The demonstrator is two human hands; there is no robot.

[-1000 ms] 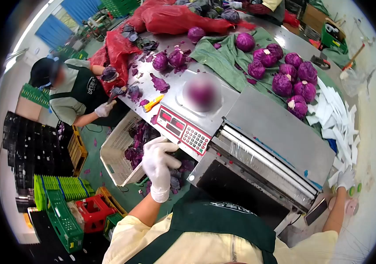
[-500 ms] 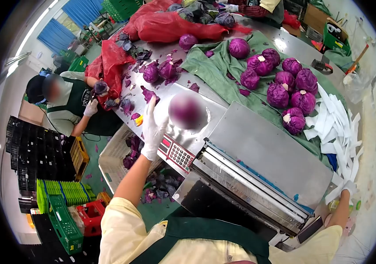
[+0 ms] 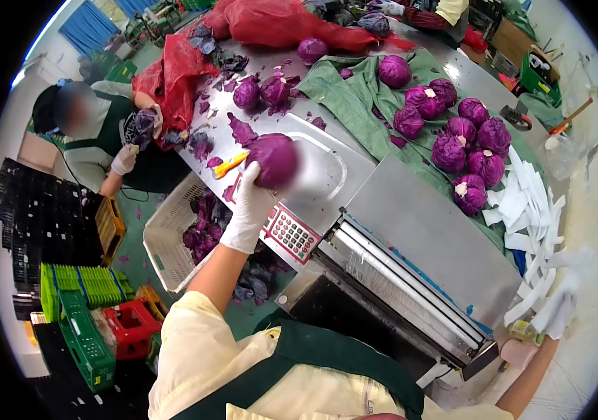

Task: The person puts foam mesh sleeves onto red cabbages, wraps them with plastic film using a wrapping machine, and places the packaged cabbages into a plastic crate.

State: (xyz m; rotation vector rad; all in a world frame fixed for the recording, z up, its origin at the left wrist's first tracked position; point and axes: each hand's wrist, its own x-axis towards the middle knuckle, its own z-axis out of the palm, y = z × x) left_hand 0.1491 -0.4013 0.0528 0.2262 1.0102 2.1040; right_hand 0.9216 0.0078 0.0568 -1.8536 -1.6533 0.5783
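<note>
My left hand [image 3: 252, 213], in a white glove, is closed round the near side of a red cabbage [image 3: 273, 159]. The cabbage is over the left part of a steel weighing scale [image 3: 316, 196] with a red-framed keypad. Beside it lie a yellow-handled tool [image 3: 230, 165] and a loose purple leaf [image 3: 242, 130]. Far to the right, my gloved right hand [image 3: 556, 315] is at a heap of white strips [image 3: 526, 206]. A blurred white shape rises above its fingers, and whether it grips a strip is unclear.
A film-wrapping machine [image 3: 411, 280] stands right of the scale. Several red cabbages [image 3: 449, 152] rest on green cloth [image 3: 341, 91]. Left are a white crate [image 3: 166, 259] of leaves and a co-worker [image 3: 106, 133] handling a cabbage. Red net sacks [image 3: 285, 31] lie behind.
My left hand has gone from beside the cabbage to gripping it, and the cabbage has shifted left on the scale. My right hand has moved slightly, with blurred white material now above it.
</note>
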